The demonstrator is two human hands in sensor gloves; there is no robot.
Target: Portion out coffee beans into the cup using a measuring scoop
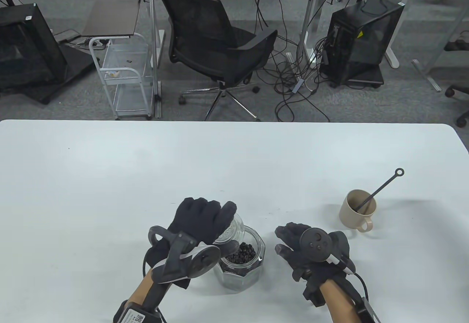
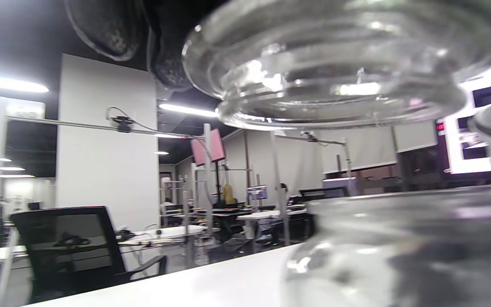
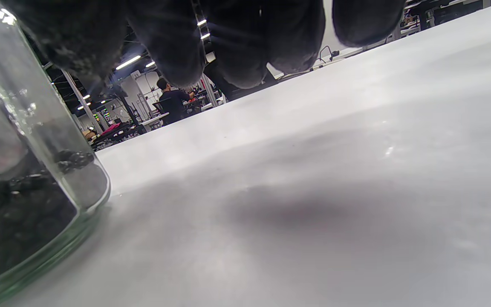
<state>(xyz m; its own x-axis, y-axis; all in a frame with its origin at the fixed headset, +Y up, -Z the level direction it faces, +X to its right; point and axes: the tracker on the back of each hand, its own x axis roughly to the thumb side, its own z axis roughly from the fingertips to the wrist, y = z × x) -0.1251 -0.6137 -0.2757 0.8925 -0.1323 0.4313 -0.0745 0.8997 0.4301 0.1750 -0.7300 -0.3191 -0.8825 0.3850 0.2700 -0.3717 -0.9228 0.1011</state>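
Note:
A faceted glass jar (image 1: 246,264) of dark coffee beans (image 1: 242,254) stands open near the table's front middle. My left hand (image 1: 205,218) grips the jar's glass lid (image 1: 231,229), lifted and tilted just above the jar's left rim; the lid (image 2: 326,68) fills the top of the left wrist view, the jar's shoulder (image 2: 399,251) below it. My right hand (image 1: 293,244) hovers just right of the jar, fingers loosely bent and holding nothing; its fingers (image 3: 232,42) hang beside the jar wall (image 3: 24,179). A beige cup (image 1: 358,211) at the right holds the black measuring scoop (image 1: 384,185), handle leaning out.
The white table (image 1: 110,176) spreads wide behind and to the left of the jar. Past its far edge are a black office chair (image 1: 212,40), a wire cart (image 1: 124,77) and floor cables.

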